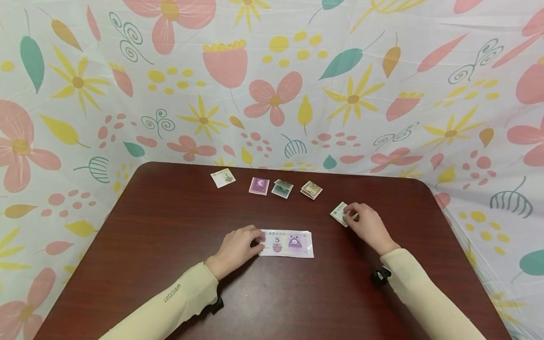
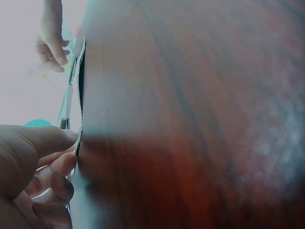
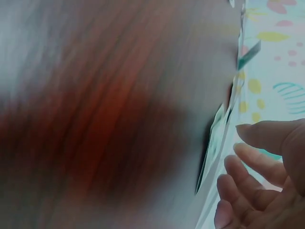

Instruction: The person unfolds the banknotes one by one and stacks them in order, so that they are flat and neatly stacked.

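Observation:
Purple play banknotes, marked with a 5 and a one-eyed cartoon figure, lie flat in a small stack at the table's middle. My left hand pinches their left edge between thumb and fingers; the left wrist view shows the notes' raised, wavy edge at the fingertips. To the right, my right hand is over a folded green play banknote and covers part of it. In the right wrist view, the right thumb and fingers are parted and stand off from that folded note.
Along the back of the dark wooden table lie a pale green note, a folded purple note, a folded dark green note and a folded brown-yellow note. A flower-patterned cloth hangs behind the table.

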`<act>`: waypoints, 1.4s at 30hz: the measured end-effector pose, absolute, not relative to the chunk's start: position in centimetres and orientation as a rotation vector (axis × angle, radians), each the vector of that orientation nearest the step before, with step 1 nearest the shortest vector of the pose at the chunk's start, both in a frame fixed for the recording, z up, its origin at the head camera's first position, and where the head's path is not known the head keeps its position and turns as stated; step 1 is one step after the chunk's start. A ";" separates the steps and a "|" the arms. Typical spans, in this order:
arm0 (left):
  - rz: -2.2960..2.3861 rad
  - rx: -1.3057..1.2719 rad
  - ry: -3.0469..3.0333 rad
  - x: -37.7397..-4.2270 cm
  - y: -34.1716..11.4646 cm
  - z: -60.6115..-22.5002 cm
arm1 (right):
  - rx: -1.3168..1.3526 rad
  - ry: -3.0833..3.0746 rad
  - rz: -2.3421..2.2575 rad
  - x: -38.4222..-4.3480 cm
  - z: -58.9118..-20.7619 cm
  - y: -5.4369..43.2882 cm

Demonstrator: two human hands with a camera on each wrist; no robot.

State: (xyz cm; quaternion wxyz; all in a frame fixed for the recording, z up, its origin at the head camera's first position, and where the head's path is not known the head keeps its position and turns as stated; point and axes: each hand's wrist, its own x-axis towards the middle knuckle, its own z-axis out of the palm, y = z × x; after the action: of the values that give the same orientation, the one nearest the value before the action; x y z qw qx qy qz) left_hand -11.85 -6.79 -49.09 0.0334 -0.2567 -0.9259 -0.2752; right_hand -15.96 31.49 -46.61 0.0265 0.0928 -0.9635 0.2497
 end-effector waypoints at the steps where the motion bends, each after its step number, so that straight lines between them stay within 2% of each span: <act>1: -0.851 -0.787 -2.847 -11.8 -6.8 -49.0 | 0.270 -2.982 0.763 -16.0 -46.6 31.7; 9: -0.840 -0.788 -2.852 -11.8 -6.8 -49.3 | 0.150 -3.061 0.700 -16.4 -47.0 32.8; 20: -0.876 -0.765 -2.851 -11.6 -7.0 -49.7 | 0.116 -3.100 0.638 -16.8 -47.5 33.1; 42: -0.838 -0.762 -2.837 -11.6 -6.9 -49.5 | 0.034 -3.102 0.833 -16.3 -46.6 32.8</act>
State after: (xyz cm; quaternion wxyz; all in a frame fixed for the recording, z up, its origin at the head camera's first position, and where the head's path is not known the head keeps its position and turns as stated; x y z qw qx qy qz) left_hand -11.55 -6.89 -49.46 0.0435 -0.2492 -0.9278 -0.2742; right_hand -16.27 32.81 -46.57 -0.0354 0.0105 -0.9651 0.2593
